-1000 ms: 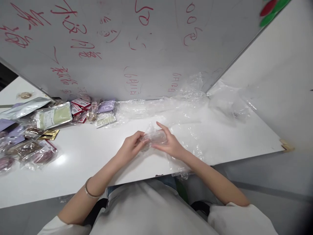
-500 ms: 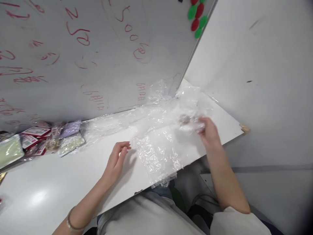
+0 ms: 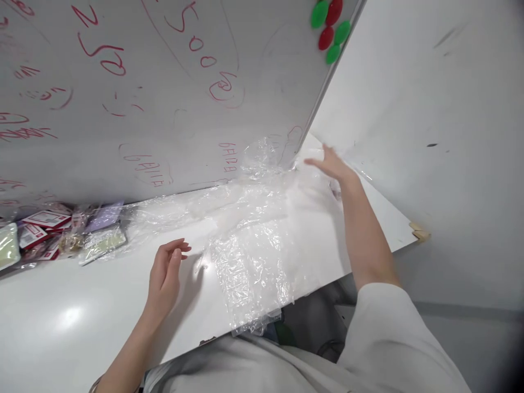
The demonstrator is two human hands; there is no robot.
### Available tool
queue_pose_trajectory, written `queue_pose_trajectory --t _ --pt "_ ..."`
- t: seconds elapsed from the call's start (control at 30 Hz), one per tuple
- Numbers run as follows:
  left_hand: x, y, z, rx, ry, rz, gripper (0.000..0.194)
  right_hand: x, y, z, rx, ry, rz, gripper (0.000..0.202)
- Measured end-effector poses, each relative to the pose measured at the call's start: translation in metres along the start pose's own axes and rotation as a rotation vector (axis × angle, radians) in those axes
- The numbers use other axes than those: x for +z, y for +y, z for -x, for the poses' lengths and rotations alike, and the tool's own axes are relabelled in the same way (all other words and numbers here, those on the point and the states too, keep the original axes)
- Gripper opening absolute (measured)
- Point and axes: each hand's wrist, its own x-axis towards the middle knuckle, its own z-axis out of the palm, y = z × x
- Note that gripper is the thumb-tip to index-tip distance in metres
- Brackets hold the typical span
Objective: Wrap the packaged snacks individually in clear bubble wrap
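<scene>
Clear plastic bags [image 3: 257,267] lie crinkled on the white table [image 3: 123,295], some hanging over its front edge, with more film [image 3: 164,210] along the whiteboard's foot. My left hand [image 3: 166,275] hovers over the table to the left of the bags, fingers loosely curved and apart, holding nothing. Out over the far right part of the plastic, my right hand [image 3: 329,162] has its fingers spread, with nothing in them. A small packet [image 3: 335,190] partly shows beside my right wrist; the forearm hides some of it.
A whiteboard [image 3: 184,125] with red writing and round red and green magnets [image 3: 326,38] stands behind the table. Packaged items [image 3: 47,219] are piled at the left. A white wall [image 3: 446,125] bounds the right, with a wooden piece [image 3: 420,232] at the table corner.
My right hand has moved away toward the back corner and let go of the small packet. My left hand has shifted left in the picture, as has the view of the table.
</scene>
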Motion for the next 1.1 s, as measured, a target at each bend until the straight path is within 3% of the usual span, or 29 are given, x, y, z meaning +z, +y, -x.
queue_pose_trajectory --t 0.1,0.2,0.3,0.4,0.47,0.6,0.67,0.73,0.83,0.9,1.0,1.1 --pt "-0.002 0.001 0.002 -0.002 -0.033 0.011 0.035 0.039 -0.003 0.028 0.019 -0.165 0.059 0.108" --pt "-0.004 0.001 0.006 0.017 -0.066 0.017 0.033 0.066 -0.013 0.040 0.037 -0.101 0.125 0.076" --pt "-0.006 0.003 0.008 0.031 -0.092 0.015 0.032 0.072 -0.027 0.052 0.023 -0.074 0.102 0.058" --pt "-0.008 0.006 0.010 0.054 -0.112 0.001 0.031 0.070 -0.049 0.084 -0.038 -0.052 0.076 0.059" --pt "-0.010 0.008 0.011 0.071 -0.130 -0.011 0.029 0.073 -0.071 0.115 -0.174 -0.053 0.057 0.062" --pt "-0.012 0.008 0.014 0.128 -0.161 -0.119 0.025 0.090 -0.115 0.166 -0.476 -0.354 0.051 0.059" --pt "-0.012 0.007 0.016 0.159 -0.197 -0.230 0.028 0.096 -0.126 0.177 -0.528 -0.449 0.061 0.063" --pt "-0.011 0.003 0.015 0.207 -0.170 -0.394 0.034 0.096 -0.128 0.179 -0.510 -0.449 0.077 0.071" --pt "-0.010 -0.008 0.010 0.221 -0.081 -0.613 0.058 0.085 -0.124 0.177 -0.442 -0.348 0.098 0.067" --pt "-0.006 -0.017 0.005 0.161 -0.216 -0.634 0.076 0.074 -0.122 0.180 -0.395 -0.236 0.077 0.061" --pt "0.007 -0.028 -0.002 0.170 -0.531 -0.575 0.072 0.058 -0.131 0.191 -0.359 -0.038 0.058 0.059" --pt "0.026 -0.031 -0.003 0.280 -0.588 -0.571 0.062 0.047 -0.155 0.208 -0.415 0.198 0.100 0.059"
